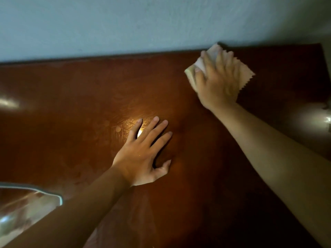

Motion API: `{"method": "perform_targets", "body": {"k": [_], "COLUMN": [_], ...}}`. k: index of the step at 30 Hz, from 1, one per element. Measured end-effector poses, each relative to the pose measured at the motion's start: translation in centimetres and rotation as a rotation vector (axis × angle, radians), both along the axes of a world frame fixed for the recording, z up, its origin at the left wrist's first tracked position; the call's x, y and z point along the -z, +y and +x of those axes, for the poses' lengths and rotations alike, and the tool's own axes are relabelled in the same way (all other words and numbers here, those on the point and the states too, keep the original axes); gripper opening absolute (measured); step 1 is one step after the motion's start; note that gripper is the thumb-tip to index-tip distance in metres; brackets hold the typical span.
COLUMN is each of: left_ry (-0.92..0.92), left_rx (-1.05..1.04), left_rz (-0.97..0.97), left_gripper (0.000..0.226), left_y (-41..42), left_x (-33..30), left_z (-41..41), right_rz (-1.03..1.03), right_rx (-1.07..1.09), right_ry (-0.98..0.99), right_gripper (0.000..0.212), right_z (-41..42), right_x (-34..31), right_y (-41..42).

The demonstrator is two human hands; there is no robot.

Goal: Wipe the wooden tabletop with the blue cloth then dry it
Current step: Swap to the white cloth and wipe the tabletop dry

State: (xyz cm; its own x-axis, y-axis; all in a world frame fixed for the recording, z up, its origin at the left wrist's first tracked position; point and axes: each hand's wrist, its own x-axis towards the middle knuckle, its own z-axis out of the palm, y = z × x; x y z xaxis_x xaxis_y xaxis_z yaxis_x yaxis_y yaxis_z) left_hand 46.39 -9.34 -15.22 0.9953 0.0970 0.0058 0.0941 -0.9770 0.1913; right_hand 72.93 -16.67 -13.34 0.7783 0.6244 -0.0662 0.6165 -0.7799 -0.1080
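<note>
The right hand [217,78] is up at the far right corner of the wooden tabletop [71,97], pressing a folded pale cloth [246,74] flat against the wood, close to the wall [143,24]. The fingers lie spread over the cloth, and the thumb seems to hook its near-left edge, though blur makes the grip hard to judge. The cloth looks cream or peach, with a zigzag edge, not blue, so my guess is this is the drying stage and the wet wipe is behind us. No blue cloth is anywhere in sight.

The left hand [143,154] rests flat in the middle of the table, fingers spread and straight, holding nothing, bracing the reach.

Faint streaks and cloudy patches show on the left half around the bright reflection, possibly damp film. If so, that side has yet to be dried, while the far right corner is being dealt with now.
</note>
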Motion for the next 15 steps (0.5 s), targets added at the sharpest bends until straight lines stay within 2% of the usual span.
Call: {"method": "perform_targets", "body": {"k": [3, 6, 8, 10, 12, 15], "left_ry": [0.001, 0.007, -0.011, -0.039, -0.057, -0.053], "left_rx": [-0.001, 0.007, 0.001, 0.001, 0.004, -0.017], "left_rz": [0.01, 0.01, -0.004, -0.019, -0.025, -0.018], "left_gripper": [0.072, 0.068, 0.062, 0.054, 0.051, 0.05], "left_y": [0.0, 0.0, 0.0, -0.2, -0.2, -0.4], "left_x": [0.1, -0.1, -0.2, -0.3, -0.4, -0.7], "left_z": [0.0, 0.1, 0.1, 0.1, 0.1, 0.3], "right_rz": [0.088, 0.071, 0.018, -0.043, -0.014, 0.046], "right_rx": [-0.264, -0.375, -0.296, -0.101, 0.042, 0.037], "right_ry": [-0.033, -0.028, -0.053, -0.065, -0.041, -0.014], "right_gripper": [0.056, 0.055, 0.057, 0.058, 0.057, 0.057], "right_z": [-5.0, -5.0, -1.8, 2.2, 4.2, 1.0], "right_x": [0.3, 0.5, 0.7, 0.5, 0.1, -0.3], "right_y": [2.0, 1.5, -0.1, -2.4, -4.0, -3.2]}}
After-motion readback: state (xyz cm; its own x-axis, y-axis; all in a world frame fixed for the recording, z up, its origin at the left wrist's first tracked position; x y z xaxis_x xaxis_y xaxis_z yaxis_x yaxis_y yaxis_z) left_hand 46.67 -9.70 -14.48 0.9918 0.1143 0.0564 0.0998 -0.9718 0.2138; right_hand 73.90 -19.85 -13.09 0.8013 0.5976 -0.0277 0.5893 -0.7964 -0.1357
